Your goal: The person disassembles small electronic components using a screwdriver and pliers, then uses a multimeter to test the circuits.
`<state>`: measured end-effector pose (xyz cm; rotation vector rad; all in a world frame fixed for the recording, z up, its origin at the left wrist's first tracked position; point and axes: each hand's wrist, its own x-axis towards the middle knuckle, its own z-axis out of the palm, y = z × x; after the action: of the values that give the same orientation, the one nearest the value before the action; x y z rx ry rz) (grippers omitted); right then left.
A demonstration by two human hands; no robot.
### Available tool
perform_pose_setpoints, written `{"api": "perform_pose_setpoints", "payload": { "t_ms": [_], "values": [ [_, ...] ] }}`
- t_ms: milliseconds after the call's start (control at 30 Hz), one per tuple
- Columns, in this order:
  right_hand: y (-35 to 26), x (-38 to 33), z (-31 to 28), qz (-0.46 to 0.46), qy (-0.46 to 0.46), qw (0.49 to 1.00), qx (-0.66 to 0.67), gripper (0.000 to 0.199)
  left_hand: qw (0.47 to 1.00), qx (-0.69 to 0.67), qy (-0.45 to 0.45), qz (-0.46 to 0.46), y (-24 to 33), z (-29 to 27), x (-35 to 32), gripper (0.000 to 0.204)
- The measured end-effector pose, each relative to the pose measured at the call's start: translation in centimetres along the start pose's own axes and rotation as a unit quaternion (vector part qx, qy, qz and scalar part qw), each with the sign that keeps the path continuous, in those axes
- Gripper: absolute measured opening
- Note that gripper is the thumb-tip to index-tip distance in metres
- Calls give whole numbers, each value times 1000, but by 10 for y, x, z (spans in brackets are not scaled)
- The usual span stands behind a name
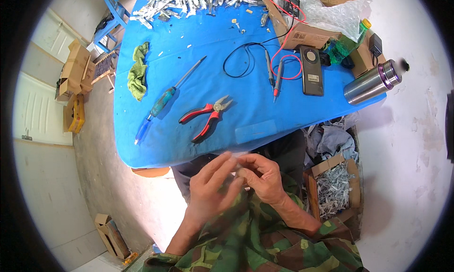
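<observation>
Both of my hands are close together over my lap, just off the near edge of the blue-covered table (189,151). My left hand (208,189) has its fingers stretched out and its thumb apart, slightly blurred, near the right fingertips. The thumb and fingers of my right hand (267,180) are pinched together; whatever small thing they hold is too hidden to name. On the table ahead lie red-and-black pliers (215,115) with parted handles. To their left is a screwdriver (164,102) with a teal handle, meeting a slim blue see-through tool (142,129).
A green cloth (138,76), multimeter probes (278,80), a phone (312,76) and a steel flask (371,85) lie on the table. Silvery strips (194,2) are heaped at the back. A cardboard box (307,38) stands far right; below, another box holds shredded scraps (333,191).
</observation>
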<state>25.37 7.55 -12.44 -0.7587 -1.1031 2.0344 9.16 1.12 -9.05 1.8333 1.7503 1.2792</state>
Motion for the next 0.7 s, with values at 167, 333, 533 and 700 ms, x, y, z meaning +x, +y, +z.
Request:
{"api": "perform_pose_setpoints", "payload": {
  "t_ms": [167,333,533,700],
  "values": [
    [0,0,-1,14,-3,1000,7,29,998,53,-8,39,-1,2,-3,53],
    [4,2,-5,51,-4,999,-11,31,989,-109,-15,-102,8,-3,0,51],
    [12,9,2,61,-9,997,-55,31,976,-132,5,-171,-7,-7,-14,39],
    [13,13,22,111,-41,986,-119,27,876,-324,22,-358,-23,-13,-40,21]
  ]
}}
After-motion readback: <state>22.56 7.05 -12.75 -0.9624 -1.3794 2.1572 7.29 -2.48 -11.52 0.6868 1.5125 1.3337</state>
